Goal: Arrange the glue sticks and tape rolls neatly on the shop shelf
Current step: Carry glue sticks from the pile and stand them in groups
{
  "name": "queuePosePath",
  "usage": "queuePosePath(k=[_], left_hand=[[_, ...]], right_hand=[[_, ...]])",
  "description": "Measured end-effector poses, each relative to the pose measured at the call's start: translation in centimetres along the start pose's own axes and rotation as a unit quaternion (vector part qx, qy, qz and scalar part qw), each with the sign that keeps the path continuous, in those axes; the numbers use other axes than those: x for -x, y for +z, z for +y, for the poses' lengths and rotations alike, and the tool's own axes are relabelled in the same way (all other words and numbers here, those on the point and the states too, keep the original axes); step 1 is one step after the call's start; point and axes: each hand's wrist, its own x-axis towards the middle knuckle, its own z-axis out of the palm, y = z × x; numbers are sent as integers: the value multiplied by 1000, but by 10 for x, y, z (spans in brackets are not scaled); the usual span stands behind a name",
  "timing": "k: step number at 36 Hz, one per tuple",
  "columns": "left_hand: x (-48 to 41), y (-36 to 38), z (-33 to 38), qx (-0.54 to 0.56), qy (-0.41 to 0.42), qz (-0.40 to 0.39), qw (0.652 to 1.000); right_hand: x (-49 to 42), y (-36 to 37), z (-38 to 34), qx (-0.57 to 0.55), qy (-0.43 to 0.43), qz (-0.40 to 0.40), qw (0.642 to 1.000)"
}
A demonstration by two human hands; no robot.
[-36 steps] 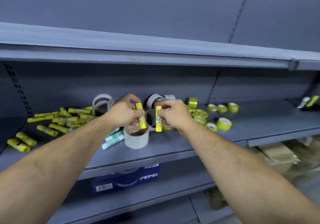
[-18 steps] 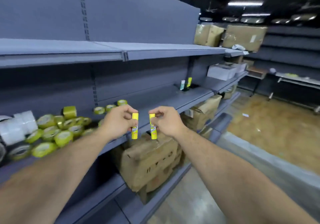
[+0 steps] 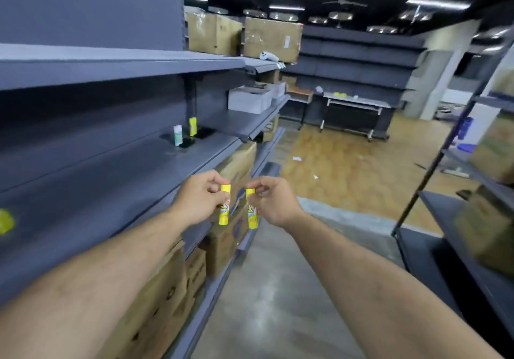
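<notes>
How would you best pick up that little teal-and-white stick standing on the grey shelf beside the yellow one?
Pinch the upper half of the pale teal-and-white glue stick between thumb and fingers, coming from the open aisle side. It stands upright with round sides free; the upright yellow glue stick stands apart, and the grey metal shelf has a back panel behind it.

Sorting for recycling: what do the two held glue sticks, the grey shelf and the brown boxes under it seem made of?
Glue sticks: likely plastic, glossy yellow tubes with printed labels. Shelf: probably painted metal, matte grey, thin folded edge. Boxes: cardboard, dull brown, creased with printed marks.
</notes>
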Motion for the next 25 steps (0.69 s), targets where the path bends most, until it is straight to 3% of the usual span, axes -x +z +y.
queuePosePath(k=[15,25], left_hand=[[-212,87,5,32,30,-70,997],[-330,138,-3,26,-10,-15,999]], right_hand=[[-171,-70,58,29,40,71,996],[-313,-93,127,-21,24,23,999]])
